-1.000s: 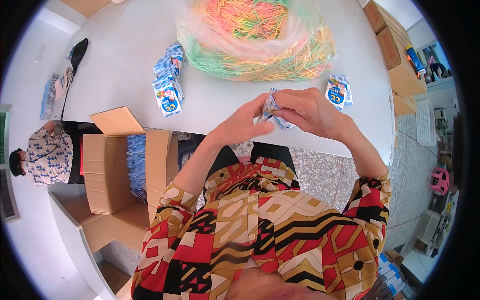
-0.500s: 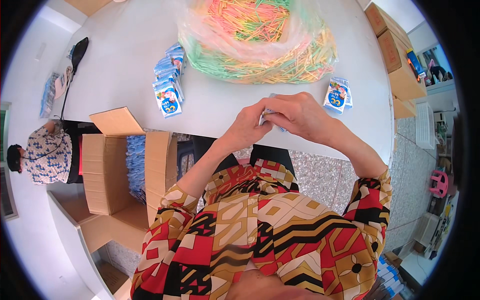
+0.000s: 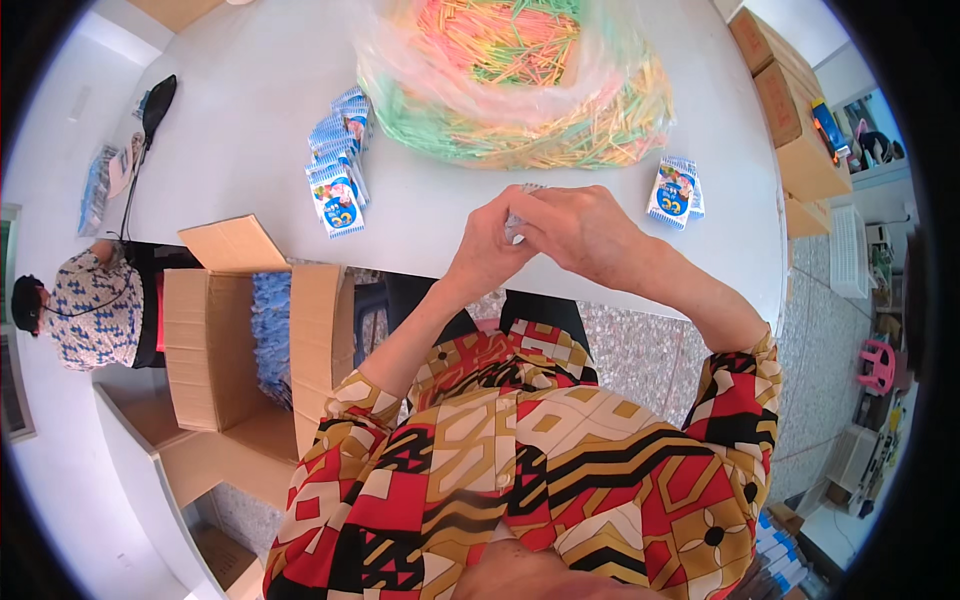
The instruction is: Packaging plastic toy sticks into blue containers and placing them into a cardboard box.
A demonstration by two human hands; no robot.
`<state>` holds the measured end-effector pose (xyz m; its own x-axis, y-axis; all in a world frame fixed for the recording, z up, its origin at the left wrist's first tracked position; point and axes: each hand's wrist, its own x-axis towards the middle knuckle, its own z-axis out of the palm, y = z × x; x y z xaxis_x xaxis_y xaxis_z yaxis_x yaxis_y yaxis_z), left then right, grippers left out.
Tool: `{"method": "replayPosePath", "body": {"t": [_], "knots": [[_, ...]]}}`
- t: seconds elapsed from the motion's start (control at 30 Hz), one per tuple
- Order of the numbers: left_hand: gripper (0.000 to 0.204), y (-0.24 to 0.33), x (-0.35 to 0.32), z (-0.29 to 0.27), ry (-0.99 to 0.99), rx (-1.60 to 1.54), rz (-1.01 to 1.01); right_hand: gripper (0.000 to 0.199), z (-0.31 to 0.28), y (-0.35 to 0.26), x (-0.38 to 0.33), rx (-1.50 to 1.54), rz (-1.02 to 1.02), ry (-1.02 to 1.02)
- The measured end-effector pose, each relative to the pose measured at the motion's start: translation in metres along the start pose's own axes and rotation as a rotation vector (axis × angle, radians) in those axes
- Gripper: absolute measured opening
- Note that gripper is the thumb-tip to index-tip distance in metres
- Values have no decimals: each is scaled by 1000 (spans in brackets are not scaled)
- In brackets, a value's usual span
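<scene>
Close to the table's near edge, my left hand (image 3: pixel 488 240) and my right hand (image 3: pixel 585 232) meet, both closed with fingers bent around a small sachet (image 3: pixel 514 230). Only slivers of its whitish, shiny wrapper show; my fingers cover the rest. Beyond my hands lies a big clear plastic bag (image 3: pixel 520 140), its mouth wide, full of thin pink, yellow and green sticks. A row of overlapping blue-and-white sachets (image 3: pixel 338 185) lies to the left. To the right is a smaller stack of like sachets (image 3: pixel 673 190).
At my left stands a cardboard box (image 3: pixel 210 350) with raised flaps and blue packets inside. Another person (image 3: pixel 100 310) is at the far left near a black fly-swatter-like paddle (image 3: pixel 158 105). Cartons (image 3: pixel 785 110) line the table's right side. A pink stool (image 3: pixel 878 367) stands further right.
My hands have shifted slightly left and turned around the sachet, whose blue printed part no longer shows. The sachet piles and the bag stay put. The other person's head has moved a little.
</scene>
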<state>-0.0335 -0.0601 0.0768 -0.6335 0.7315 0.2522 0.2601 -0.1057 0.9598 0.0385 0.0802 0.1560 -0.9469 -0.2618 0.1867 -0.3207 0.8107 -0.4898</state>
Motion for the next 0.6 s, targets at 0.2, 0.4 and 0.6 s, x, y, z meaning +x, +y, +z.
{"method": "replayPosePath", "body": {"t": [0.2, 0.4, 0.6], "knots": [[21, -17, 4, -10, 44, 227, -59, 9, 4, -1, 12, -34, -99, -19], [14, -18, 5, -18, 51, 209, 9, 8, 10, 7, 29, 51, -185, 39], [18, -18, 18, -34, 133, 177, -20, 6, 6, 16, 55, 57, -109, 28]]}}
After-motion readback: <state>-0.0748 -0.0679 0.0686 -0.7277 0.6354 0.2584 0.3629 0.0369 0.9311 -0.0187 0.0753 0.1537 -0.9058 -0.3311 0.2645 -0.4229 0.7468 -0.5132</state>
